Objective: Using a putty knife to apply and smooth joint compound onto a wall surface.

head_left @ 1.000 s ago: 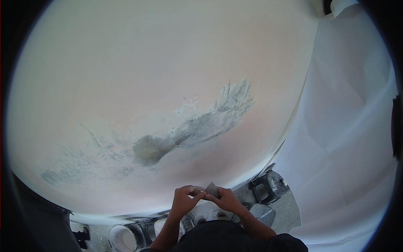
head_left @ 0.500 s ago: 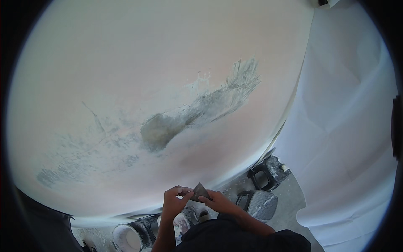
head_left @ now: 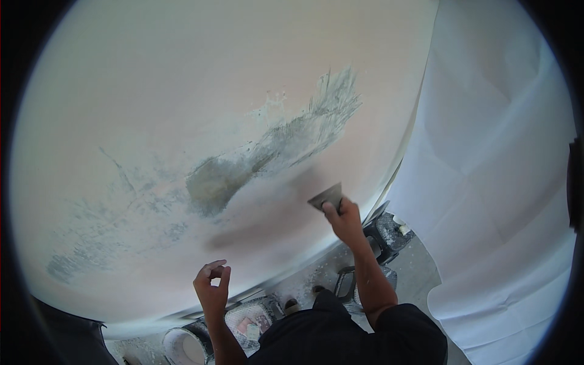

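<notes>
The head view shows the right hand (head_left: 347, 222) gripping a metal scraper (head_left: 328, 196) near the pale panel's (head_left: 231, 48) lower right edge, and the left hand (head_left: 212, 289), loosely curled around a gap, by its lower edge. Panel surface spans between them; a white sheet (head_left: 486, 152) borders the right edge.

The right hand (head_left: 348, 224) has carried the grey scraper (head_left: 329, 195) up and to the right, in front of the pale surface (head_left: 243, 67), and from my remote post I now see the left hand (head_left: 210, 294), shifted leftward, well apart from it.
</notes>
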The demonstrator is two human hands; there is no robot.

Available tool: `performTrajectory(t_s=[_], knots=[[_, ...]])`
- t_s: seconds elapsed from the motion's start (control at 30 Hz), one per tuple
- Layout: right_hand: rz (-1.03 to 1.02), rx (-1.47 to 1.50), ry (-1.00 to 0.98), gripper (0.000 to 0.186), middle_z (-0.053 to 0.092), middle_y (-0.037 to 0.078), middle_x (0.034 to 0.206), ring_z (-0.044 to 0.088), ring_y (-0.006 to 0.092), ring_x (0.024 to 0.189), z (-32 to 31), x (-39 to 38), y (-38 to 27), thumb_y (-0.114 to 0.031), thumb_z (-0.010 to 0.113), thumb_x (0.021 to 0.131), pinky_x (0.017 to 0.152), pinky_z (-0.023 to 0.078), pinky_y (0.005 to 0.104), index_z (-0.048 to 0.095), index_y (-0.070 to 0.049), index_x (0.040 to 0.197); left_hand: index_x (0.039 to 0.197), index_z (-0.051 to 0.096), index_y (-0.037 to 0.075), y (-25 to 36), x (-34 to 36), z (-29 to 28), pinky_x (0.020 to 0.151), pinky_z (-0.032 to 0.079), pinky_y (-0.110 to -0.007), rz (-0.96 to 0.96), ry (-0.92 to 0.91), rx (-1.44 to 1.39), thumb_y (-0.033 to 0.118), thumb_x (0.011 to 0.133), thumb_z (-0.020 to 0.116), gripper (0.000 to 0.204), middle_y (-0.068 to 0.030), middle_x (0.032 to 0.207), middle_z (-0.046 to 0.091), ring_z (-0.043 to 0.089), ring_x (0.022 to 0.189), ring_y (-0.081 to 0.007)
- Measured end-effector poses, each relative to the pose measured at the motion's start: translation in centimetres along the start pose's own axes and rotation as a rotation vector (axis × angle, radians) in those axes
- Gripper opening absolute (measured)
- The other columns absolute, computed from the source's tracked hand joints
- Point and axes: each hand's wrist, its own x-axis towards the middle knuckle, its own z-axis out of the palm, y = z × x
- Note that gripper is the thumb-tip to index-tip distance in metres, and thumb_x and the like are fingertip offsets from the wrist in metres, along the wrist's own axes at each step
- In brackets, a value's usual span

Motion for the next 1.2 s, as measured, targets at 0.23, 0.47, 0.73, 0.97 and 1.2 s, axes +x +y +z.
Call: performTrajectory(t_s=[0.23,0.47,0.73,0.97,1.2], knots=[[-0.356,0.075,0.575,0.029,0.055,0.000,0.062,0.046,0.0051,0.051,0.3,10.9,-0.1,-0.026,0.063,0.094,0.046,0.037,0.0218,0.055,-0.003,0.080,0.087,0.066,0.000,-0.3,1.8,0.8,0.063,0.048,-0.024,0.040,0.132,-0.023,0.002,0.081,0.070,0.007,-0.0050,0.069,0.064,0.061,0.062,-0.0102],[-0.334,0.050,0.514,0.028,0.061,0.002,0.062,0.050,0.0063,0.056,1.8,9.7,0.4,-0.024,0.069,0.090,0.053,0.041,0.0243,0.061,0.001,0.080,0.079,0.065,0.000,0.1,2.9,2.4,0.060,0.048,-0.023,0.034,0.091,-0.075,0.004,0.082,0.070,0.007,-0.0060,0.073,0.067,0.062,0.060,-0.0108],[-0.356,0.106,0.428,0.023,0.065,0.004,0.068,0.053,0.0063,0.060,0.7,10.6,1.2,-0.021,0.070,0.088,0.057,0.044,0.0252,0.063,0.000,0.083,0.079,0.065,-0.002,0.6,5.3,4.5,0.055,0.048,-0.023,-0.008,0.101,-0.112,0.005,0.083,0.071,0.010,-0.0075,0.065,0.067,0.064,0.055,-0.0122],[-0.362,-0.056,0.370,0.024,0.064,0.004,0.062,0.055,0.0079,0.056,0.0,10.4,0.8,-0.019,0.070,0.087,0.055,0.044,0.0257,0.062,0.002,0.078,0.073,0.067,-0.005,1.5,7.5,5.2,0.048,0.046,-0.022,-0.026,0.091,-0.228,0.007,0.084,0.072,0.016,-0.0077,0.061,0.065,0.062,0.049,-0.0132],[-0.341,-0.032,0.382,0.025,0.065,0.008,0.064,0.060,0.0113,0.058,0.5,9.7,1.1,-0.020,0.073,0.084,0.056,0.046,0.0269,0.062,0.002,0.078,0.067,0.067,-0.005,2.0,7.8,5.4,0.045,0.046,-0.023,-0.043,0.096,-0.199,0.005,0.083,0.072,0.020,-0.0080,0.062,0.065,0.060,0.046,-0.0138]])
